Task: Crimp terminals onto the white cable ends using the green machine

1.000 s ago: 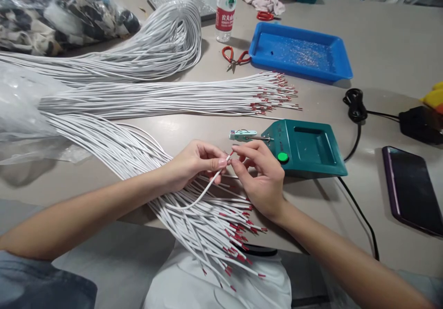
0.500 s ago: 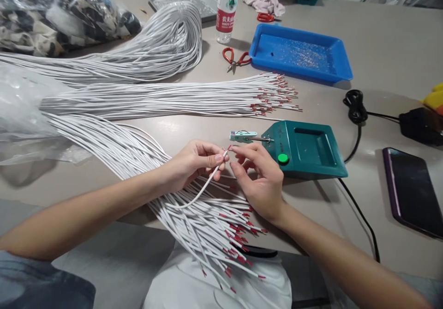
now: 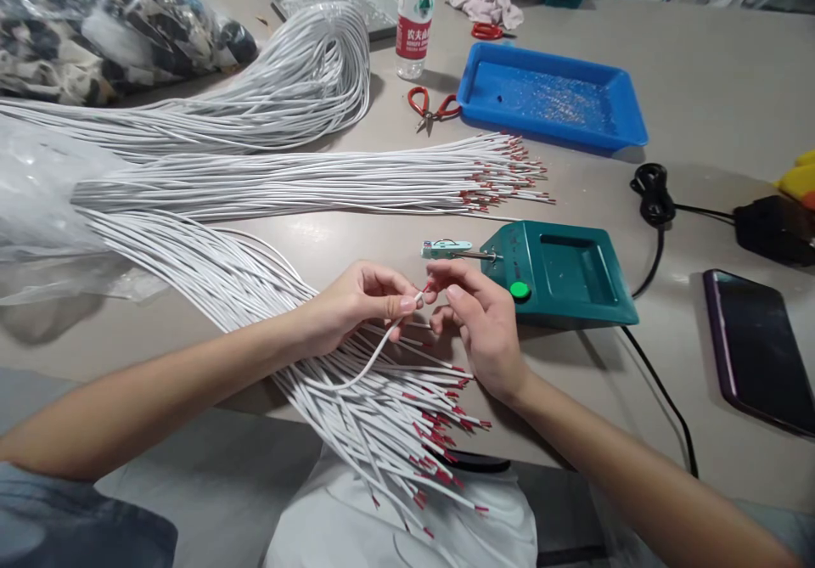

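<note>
My left hand [image 3: 356,303] pinches one white wire [image 3: 375,351] near its red-tipped end, lifted from the fanned bundle of white wires [image 3: 356,398] lying under both hands. My right hand [image 3: 480,326] has its fingertips pinched at the wire's red tip, touching it. Just behind the hands stands a green machine [image 3: 560,275] with a green button and a small clamp at its left side. A second bundle of red-tipped wires [image 3: 306,182] lies across the table farther back.
A blue tray [image 3: 551,97], red-handled pliers [image 3: 433,108], a water bottle [image 3: 413,12] and a coiled wire bundle [image 3: 306,75] lie at the back. At the right are a phone [image 3: 757,347], a black cable [image 3: 655,203] and a black adapter. Plastic bags lie at the left.
My right hand's fingers have shifted slightly along the wire's tip, and the wire end has tilted a little. Nothing else has moved.
</note>
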Demonstrator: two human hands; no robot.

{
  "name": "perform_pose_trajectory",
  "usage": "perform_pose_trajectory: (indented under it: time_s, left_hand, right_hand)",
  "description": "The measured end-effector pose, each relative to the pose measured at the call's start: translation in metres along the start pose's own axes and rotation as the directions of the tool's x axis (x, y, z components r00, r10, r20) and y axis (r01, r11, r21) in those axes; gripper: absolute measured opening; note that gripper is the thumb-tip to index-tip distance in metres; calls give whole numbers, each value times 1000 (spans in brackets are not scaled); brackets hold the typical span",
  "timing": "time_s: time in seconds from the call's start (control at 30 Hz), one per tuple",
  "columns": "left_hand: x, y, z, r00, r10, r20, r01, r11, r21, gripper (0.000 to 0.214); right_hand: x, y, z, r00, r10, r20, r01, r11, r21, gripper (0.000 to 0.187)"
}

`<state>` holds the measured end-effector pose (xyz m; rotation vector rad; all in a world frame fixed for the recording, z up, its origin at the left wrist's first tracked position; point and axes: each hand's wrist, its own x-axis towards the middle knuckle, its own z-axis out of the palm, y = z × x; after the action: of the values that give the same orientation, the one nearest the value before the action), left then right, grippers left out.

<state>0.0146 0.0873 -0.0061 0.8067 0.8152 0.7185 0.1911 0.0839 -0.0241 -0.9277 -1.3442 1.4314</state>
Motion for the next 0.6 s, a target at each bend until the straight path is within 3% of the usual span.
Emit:
perform_pose_trajectory:
  time_s: [0.13,0.37,0.6]
  left_hand:
    - [0,-2,-1,1000,19,3,-19,1000,16,18]
    - [0,-3,-1,999,36,4,-36,998,52,19]
    - [1,-3,3,996,77,-41,-73,992,104,20]
  right_hand:
    - [1,-5,0,997,1,83,-1,1000,-3,16]
    - [2,-11,4,997,-75,25,78,988,-136,7]
    - [2,-10,3,991,-126,40,132,960,-248,8]
